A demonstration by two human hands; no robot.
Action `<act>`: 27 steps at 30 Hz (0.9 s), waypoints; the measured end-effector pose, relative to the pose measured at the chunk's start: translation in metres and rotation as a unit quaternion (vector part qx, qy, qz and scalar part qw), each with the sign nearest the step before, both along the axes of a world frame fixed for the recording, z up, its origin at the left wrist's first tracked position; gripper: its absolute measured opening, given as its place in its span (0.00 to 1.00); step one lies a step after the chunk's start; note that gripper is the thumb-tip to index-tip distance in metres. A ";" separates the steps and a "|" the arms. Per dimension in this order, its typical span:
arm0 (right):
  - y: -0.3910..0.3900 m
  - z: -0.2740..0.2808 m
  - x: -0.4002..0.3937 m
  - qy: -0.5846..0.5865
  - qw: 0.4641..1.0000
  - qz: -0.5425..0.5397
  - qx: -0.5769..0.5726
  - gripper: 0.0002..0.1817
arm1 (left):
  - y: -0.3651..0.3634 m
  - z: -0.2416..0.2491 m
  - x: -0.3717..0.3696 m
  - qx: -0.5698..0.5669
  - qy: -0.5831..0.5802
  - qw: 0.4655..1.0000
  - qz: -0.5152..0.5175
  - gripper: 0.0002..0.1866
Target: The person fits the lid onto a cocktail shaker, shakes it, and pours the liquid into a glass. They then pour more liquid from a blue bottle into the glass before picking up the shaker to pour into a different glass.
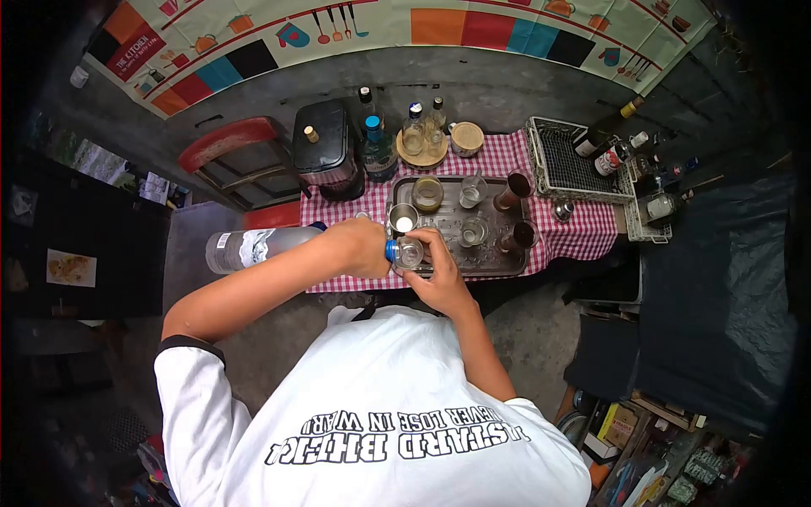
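Observation:
My left hand [359, 245] is closed round the neck of a large clear plastic bottle [245, 250], which lies tilted almost level under my forearm. A blue ring or cap [391, 251] shows just beyond my fist, against a small clear glass [410, 252]. The fingers of my right hand [441, 275] grip that glass from the right. Right behind it, a metal cup [404, 218] with something white inside stands on the dark tray [448, 269]. Also on the tray are a glass with yellowish contents [428, 194], two clear glasses [473, 230] and two brown tumblers [513, 192].
A black lidded container [325, 148] and several bottles [378, 152] stand at the back of the checked tablecloth [562, 241]. A lidded mug [465, 139] is beside them. To the right are a wire basket [583, 190] holding bottles and a small metal pot [563, 210].

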State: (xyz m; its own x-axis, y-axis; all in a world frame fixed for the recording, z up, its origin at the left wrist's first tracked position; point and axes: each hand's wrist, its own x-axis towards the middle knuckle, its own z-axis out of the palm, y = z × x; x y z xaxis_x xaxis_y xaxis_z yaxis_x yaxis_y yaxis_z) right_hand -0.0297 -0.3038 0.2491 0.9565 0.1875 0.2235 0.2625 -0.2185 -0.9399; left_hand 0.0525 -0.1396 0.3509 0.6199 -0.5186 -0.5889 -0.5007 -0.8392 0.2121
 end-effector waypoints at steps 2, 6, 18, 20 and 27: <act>0.005 0.001 0.001 0.012 1.000 0.001 0.023 0.31 | 0.004 0.001 0.002 -0.004 -0.006 1.000 -0.007 0.17; 0.012 0.003 0.003 0.011 1.000 -0.011 0.017 0.31 | 0.007 0.008 0.008 0.015 0.012 1.000 0.006 0.19; 0.036 0.003 0.010 0.021 0.999 -0.030 0.011 0.32 | 0.030 -0.002 0.024 0.007 0.007 1.000 -0.020 0.18; 0.039 0.002 0.012 0.037 0.999 -0.028 0.019 0.32 | 0.034 -0.004 0.028 0.000 0.003 0.999 -0.033 0.17; 0.055 0.001 0.018 0.020 0.998 -0.051 0.004 0.32 | 0.046 -0.013 0.040 0.023 0.016 0.998 -0.059 0.17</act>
